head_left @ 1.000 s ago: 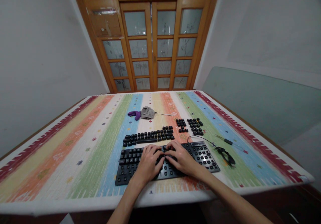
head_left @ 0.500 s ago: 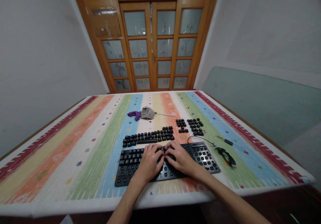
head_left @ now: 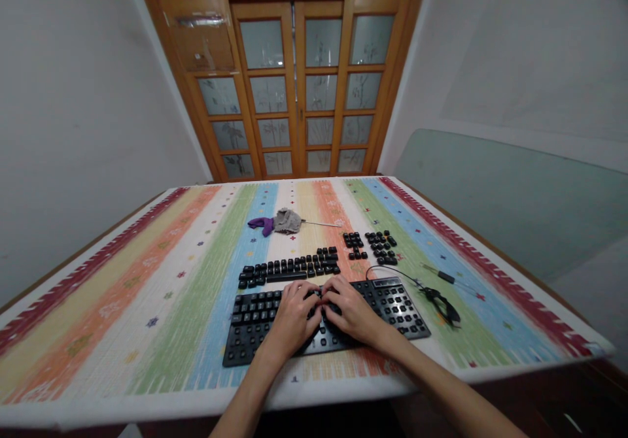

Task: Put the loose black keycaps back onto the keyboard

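A black keyboard (head_left: 245, 333) lies near the front table edge, with keycaps fitted at its upper left and bare key stems over much of the rest. My left hand (head_left: 296, 307) rests on its middle, fingers bent and thumb drawn in. My right hand (head_left: 350, 307) meets it from the right, with the fingertips of both hands nearly touching over the upper rows. Whatever they pinch or press there is hidden by the fingers. Just behind the keyboard, loose black keycaps (head_left: 287, 269) are laid out in rows. More keycaps (head_left: 383, 247) sit in groups to the right.
A coiled black cable (head_left: 441, 306) lies right of the keyboard, near a small dark-handled tool (head_left: 445, 276). Farther back are a grey cloth (head_left: 287, 221), a purple cloth (head_left: 261, 225) and a thin rod (head_left: 321, 223). A striped tablecloth (head_left: 186, 281) covers the table.
The view has shifted very slightly. Both hands stay at the same spot on the keyboard, with only tiny finger movement.
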Demonstrator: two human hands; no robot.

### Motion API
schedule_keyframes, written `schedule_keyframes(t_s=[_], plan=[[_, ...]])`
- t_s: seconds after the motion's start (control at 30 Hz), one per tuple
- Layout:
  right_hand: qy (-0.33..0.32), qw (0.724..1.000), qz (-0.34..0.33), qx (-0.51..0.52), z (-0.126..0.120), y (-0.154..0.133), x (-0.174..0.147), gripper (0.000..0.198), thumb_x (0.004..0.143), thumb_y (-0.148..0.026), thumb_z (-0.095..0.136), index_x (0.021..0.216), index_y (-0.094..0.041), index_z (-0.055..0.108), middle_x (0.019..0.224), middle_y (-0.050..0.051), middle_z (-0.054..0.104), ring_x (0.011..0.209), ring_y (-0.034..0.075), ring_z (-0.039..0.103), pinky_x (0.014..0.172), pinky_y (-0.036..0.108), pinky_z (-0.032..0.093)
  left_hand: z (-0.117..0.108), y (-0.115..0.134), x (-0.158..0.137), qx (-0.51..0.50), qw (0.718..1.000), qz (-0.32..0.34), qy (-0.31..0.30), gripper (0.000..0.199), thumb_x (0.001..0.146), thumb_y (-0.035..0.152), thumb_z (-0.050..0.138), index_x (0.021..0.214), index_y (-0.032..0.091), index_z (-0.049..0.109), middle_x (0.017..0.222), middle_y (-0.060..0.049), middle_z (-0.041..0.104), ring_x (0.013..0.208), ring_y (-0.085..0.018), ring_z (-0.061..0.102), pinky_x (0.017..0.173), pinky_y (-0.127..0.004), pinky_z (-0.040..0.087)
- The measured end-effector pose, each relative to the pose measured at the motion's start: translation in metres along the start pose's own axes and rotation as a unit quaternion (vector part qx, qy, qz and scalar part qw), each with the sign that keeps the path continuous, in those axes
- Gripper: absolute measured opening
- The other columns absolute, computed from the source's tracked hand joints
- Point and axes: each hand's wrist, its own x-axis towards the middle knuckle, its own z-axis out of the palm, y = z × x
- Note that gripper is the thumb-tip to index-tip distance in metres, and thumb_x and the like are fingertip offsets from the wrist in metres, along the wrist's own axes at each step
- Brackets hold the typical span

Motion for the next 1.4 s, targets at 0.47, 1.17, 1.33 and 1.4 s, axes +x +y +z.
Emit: schedule_keyframes(t_s=[0.47, 1.17, 1.33, 1.4], plan=[[0.015, 0.999, -0.003, -0.028, 0.008, -0.002, 0.001, 0.014, 0.083, -0.005, 0.057, 0.085, -0.018, 0.063, 0.094, 0.008, 0.060, 0.093, 0.023, 0.052, 0.082, 0.039, 0.051, 0.006, 0.001, 0.002, 0.045, 0.998, 0.031, -0.017, 0.020, 0.083, 0.006, 0.063, 0.099, 0.018, 0.067, 0.108, -0.007, 0.065, 0.107, -0.027, 0.052, 0.094, -0.047, 0.048], [-0.045, 0.986, 0.089, -0.137, -0.028, 0.078, 0.100, 0.009, 0.083, -0.016, 0.068, 0.084, -0.017, 0.077, 0.094, 0.010, 0.065, 0.100, 0.025, 0.058, 0.092, 0.040, 0.045, -0.005, 0.001, -0.024, 0.007, 1.000, 0.001, 0.007, 0.017, 0.090, 0.021, 0.063, 0.106, 0.021, 0.068, 0.115, -0.008, 0.069, 0.111, -0.028, 0.059, 0.097, -0.050, 0.048], [-0.064, 0.978, 0.123, -0.155, -0.020, 0.091, 0.112, 0.010, 0.081, -0.019, 0.069, 0.083, -0.015, 0.078, 0.094, 0.011, 0.066, 0.100, 0.027, 0.058, 0.092, 0.037, 0.045, -0.007, 0.001, -0.025, 0.000, 1.000, -0.001, 0.009, 0.018, 0.091, 0.021, 0.063, 0.108, 0.022, 0.068, 0.117, -0.008, 0.069, 0.112, -0.028, 0.059, 0.098, -0.051, 0.049], [-0.072, 0.975, 0.133, -0.160, -0.017, 0.095, 0.114, 0.011, 0.081, -0.020, 0.069, 0.081, -0.015, 0.078, 0.094, 0.012, 0.067, 0.100, 0.027, 0.058, 0.090, 0.035, 0.045, -0.007, 0.000, -0.026, -0.003, 1.000, -0.002, 0.005, 0.019, 0.090, 0.020, 0.064, 0.109, 0.021, 0.068, 0.118, -0.008, 0.069, 0.113, -0.028, 0.059, 0.098, -0.052, 0.049]])
